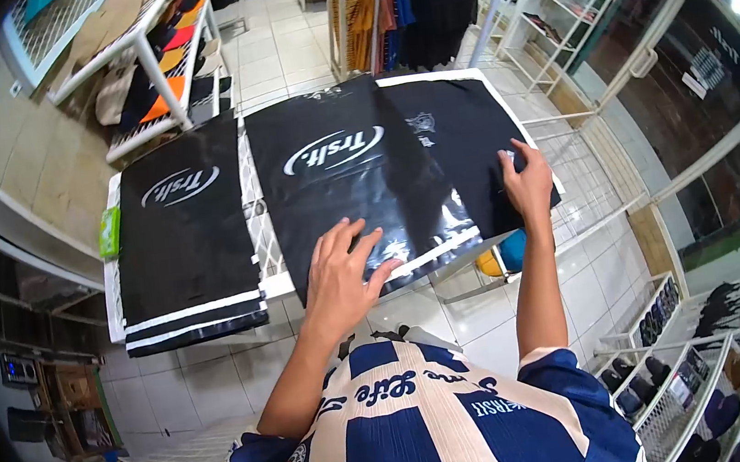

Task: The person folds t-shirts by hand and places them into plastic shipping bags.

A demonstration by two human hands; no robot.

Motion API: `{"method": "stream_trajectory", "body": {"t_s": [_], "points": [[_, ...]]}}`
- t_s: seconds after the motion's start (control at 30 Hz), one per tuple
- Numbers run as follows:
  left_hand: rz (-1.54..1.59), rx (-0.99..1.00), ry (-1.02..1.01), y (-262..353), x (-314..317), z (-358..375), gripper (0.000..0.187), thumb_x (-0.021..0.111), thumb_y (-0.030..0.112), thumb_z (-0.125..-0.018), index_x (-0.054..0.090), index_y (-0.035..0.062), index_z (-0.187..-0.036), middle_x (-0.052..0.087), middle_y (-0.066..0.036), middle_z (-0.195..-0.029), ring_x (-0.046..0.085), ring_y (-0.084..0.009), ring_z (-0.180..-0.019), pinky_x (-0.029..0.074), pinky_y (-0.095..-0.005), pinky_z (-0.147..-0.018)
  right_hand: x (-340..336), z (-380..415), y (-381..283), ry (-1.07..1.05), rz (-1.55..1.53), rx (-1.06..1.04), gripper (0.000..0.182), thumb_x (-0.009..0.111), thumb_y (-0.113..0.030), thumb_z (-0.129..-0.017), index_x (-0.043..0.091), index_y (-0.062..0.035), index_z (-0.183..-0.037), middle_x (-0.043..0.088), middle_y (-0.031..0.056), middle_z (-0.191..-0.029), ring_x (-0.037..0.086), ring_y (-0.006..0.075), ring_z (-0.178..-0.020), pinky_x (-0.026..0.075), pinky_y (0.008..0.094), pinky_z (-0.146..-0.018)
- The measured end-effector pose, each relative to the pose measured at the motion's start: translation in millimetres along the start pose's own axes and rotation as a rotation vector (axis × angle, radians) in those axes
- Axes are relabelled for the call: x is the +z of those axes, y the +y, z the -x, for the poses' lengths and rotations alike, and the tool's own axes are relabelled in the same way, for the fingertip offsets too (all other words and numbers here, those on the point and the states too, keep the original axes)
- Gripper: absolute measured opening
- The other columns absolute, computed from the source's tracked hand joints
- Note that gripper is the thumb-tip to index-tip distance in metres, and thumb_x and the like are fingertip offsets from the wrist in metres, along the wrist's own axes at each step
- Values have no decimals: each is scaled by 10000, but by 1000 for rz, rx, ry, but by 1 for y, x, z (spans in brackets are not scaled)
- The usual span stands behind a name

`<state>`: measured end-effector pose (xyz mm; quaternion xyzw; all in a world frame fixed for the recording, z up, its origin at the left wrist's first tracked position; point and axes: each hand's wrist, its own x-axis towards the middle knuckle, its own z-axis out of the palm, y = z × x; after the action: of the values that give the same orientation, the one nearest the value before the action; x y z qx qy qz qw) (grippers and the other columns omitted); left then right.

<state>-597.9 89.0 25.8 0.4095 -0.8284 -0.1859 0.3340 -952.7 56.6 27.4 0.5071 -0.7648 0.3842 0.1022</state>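
A glossy black plastic mailer bag (pixel 329 199) with a white "Trslt." logo lies across the middle of the white mesh table. My left hand (pixel 343 271) rests on its near edge, fingers spread. Partly overlapped by that bag, a flat black piece with a small grey print (pixel 469 131), looking like a folded garment, lies on the right. On its right side is my right hand (pixel 528 182), thumb and fingers apart and bent at the surface. To the left lies a stack of similar black bags (pixel 186 240) with white stripes at the near end.
A bright green packet (pixel 110 232) sits at the table's left edge. Shelves of caps (pixel 170 71) stand at back left, a rack of hanging shirts (pixel 399 19) behind the table. Glass doors (pixel 692 71) and a display rack (pixel 721 382) are on the right.
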Motion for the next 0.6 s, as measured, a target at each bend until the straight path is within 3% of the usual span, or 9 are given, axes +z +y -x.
{"method": "stream_trajectory", "body": {"t_s": [0.07, 0.1, 0.13, 0.23, 0.37, 0.47, 0.53, 0.6], "points": [[-146, -51, -56, 3, 18, -13, 610, 727, 464, -914, 655, 63, -1368, 540, -238, -1473, 432, -408, -1431, 325, -524, -1186, 17, -22, 49, -53, 162, 82, 606, 701, -511, -901, 708, -14, -1247, 679, 260, -1203, 616, 424, -1163, 470, 487, -1031], [-151, -124, -158, 2, 25, -18, 664, 683, 531, -926, 611, 111, -1435, 426, -251, -1575, 321, -418, -1508, 225, -554, -1234, 16, -29, 52, -172, 247, 155, 655, 691, -558, -891, 705, -13, -1253, 672, 267, -1212, 604, 426, -1181, 463, 492, -1040], [-159, -125, -153, 1, 30, -19, 664, 683, 531, -926, 611, 111, -1435, 426, -251, -1575, 321, -418, -1508, 225, -554, -1234, 17, -37, 55, -289, 329, 221, 704, 681, -606, -881, 703, -12, -1259, 664, 275, -1220, 592, 428, -1199, 457, 497, -1048], [-155, -135, -190, -3, 30, -19, 725, 751, 531, -859, 584, 190, -1476, 395, -224, -1610, 281, -409, -1535, 180, -572, -1250, 18, -46, 56, -337, 329, 235, 756, 676, -656, -861, 709, -6, -1245, 660, 287, -1220, 586, 430, -1210, 459, 493, -1048], [-161, -159, -233, -6, 20, -16, 805, 850, 492, -757, 598, 202, -1465, 400, -185, -1621, 279, -391, -1541, 172, -588, -1246, 22, -53, 61, -294, 296, 241, 726, 690, -645, -858, 725, -16, -1220, 664, 263, -1218, 607, 418, -1179, 469, 491, -1034], [-159, -254, -224, 9, 10, -19, 794, 866, 520, -727, 661, 146, -1397, 426, -201, -1601, 305, -393, -1532, 183, -568, -1249, 32, -59, 77, -288, 256, 203, 656, 735, -598, -849, 754, 3, -1111, 719, 247, -1089, 677, 416, -1040, 531, 467, -939], [-157, -296, -172, 13, 14, -19, 727, 847, 512, -761, 693, 117, -1352, 452, -220, -1578, 324, -400, -1523, 191, -551, -1250, 33, -63, 80, -196, 142, 146, 562, 792, -510, -831, 755, 8, -1044, 738, 239, -1052, 692, 412, -1027, 538, 457, -927], [-145, -359, -149, 14, 21, -18, 709, 795, 567, -804, 696, 125, -1349, 451, -226, -1576, 311, -404, -1526, 168, -552, -1256, 30, -70, 77, -260, 106, 172, 511, 824, -440, -817, 743, 14, -1037, 747, 243, -1044, 708, 403, -1024, 543, 456, -919]]}}
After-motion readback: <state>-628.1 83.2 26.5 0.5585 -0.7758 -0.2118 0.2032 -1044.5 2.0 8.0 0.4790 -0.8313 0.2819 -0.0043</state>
